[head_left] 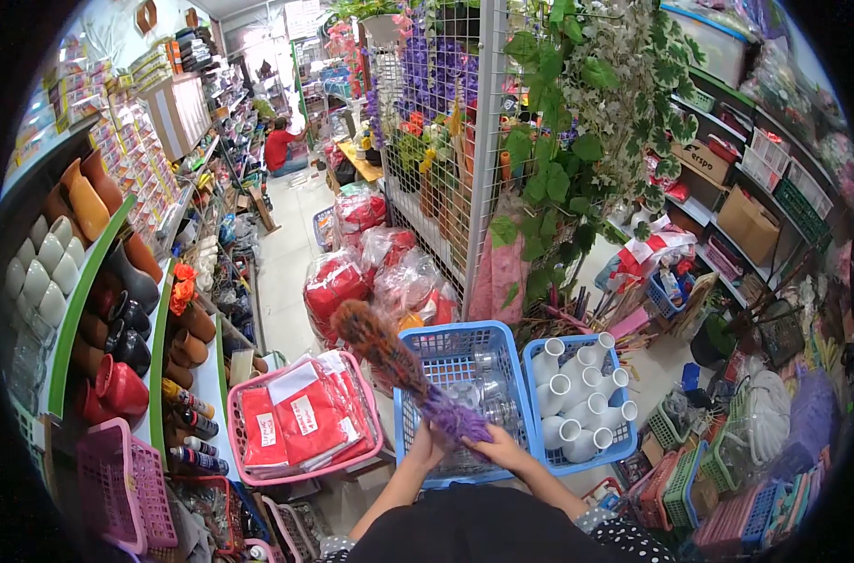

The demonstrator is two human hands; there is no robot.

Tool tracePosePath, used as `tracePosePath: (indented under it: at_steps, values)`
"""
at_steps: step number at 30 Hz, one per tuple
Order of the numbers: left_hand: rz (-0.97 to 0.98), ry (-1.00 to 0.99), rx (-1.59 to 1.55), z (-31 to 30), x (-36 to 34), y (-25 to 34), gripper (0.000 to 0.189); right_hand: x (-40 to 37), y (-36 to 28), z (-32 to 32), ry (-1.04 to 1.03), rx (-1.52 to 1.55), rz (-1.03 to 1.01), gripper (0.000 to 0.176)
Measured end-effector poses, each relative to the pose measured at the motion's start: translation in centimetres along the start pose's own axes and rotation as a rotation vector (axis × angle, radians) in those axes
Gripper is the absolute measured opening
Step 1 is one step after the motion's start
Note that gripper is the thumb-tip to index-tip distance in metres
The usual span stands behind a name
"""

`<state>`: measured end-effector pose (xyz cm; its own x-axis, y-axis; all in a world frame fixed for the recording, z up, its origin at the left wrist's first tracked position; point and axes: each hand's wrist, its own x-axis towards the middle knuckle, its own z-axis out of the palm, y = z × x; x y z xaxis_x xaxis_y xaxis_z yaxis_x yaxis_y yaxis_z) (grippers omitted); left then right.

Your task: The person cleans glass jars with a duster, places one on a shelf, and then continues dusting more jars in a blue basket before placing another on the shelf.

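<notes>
A long fluffy duster [385, 352], orange-brown at its far end and purple near me, slants up and left over a blue basket [410, 333]. My left hand [429, 448] is closed at its near end. On the right side of the purple part, my right hand [500, 448] has its fingers closed on the fluff. Beneath the duster, clear glass jars [499, 410] lie in the blue basket. A second blue basket [620, 448], to the right, holds several white vases [558, 388].
A pink basket [236, 441] with red-and-white packets stands left of the blue one. Bagged red goods [338, 281] lie beyond. Shelves of vases [122, 385] line the left side. A wire rack [488, 141] rises ahead; a person in red [279, 150] is low down in the aisle.
</notes>
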<state>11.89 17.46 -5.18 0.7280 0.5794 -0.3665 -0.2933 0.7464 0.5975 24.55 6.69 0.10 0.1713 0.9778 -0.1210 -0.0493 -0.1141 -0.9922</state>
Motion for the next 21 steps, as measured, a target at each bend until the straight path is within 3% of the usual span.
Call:
tracePosePath:
  at_steps: [2, 4, 5, 6, 8, 11, 15, 16, 18, 20, 21]
  values:
    - [0.008, 0.010, -0.136, -1.9, 0.8, -2.1, 0.069, -0.3, 0.5, 0.3, -0.051, -0.022, 0.032, 0.038]
    - [0.005, -0.244, -0.386, -1.8, 0.4, -2.1, 0.062, -0.2, 1.2, 0.5, -0.077, -0.136, -0.119, 0.041]
    - [0.030, -0.010, -0.441, -1.5, 0.0, -2.5, 0.058, -0.2, 1.9, -0.1, -0.093, -0.361, -0.258, 0.043]
    - [0.037, -0.004, -0.444, -1.1, -0.2, -2.3, 0.058, -0.4, 1.8, -0.1, -0.102, -0.359, -0.258, 0.043]
    - [0.135, -0.088, -0.490, -0.7, -0.6, -1.8, 0.056, -1.0, 1.4, -0.3, -0.041, -0.552, -0.200, 0.037]
    - [0.183, -0.006, -0.533, 1.3, -1.9, -0.1, 0.055, -1.1, 3.0, -1.5, 0.085, -0.638, -0.108, 0.037]
    - [0.213, -0.111, -0.545, -0.9, -3.0, -1.0, 0.069, 0.4, 5.2, -4.3, 0.255, -0.735, -0.126, 0.039]
    - [0.212, -0.128, -0.573, -0.8, -3.5, -1.1, 0.072, 0.9, 5.1, -4.8, 0.241, -0.733, -0.127, 0.039]
    - [0.216, -0.139, -0.602, 0.1, -4.5, -1.3, 0.074, 1.8, 5.2, -5.6, 0.171, -0.722, 0.157, 0.045]
    - [0.250, -0.035, -0.667, 1.5, -5.7, -1.7, 0.077, 2.2, 6.4, -5.5, 0.199, -0.763, 0.066, 0.049]
    - [0.257, -0.110, -0.709, 1.5, -6.0, -2.2, 0.076, 2.4, 6.6, -5.4, 0.197, -0.808, 0.059, 0.052]
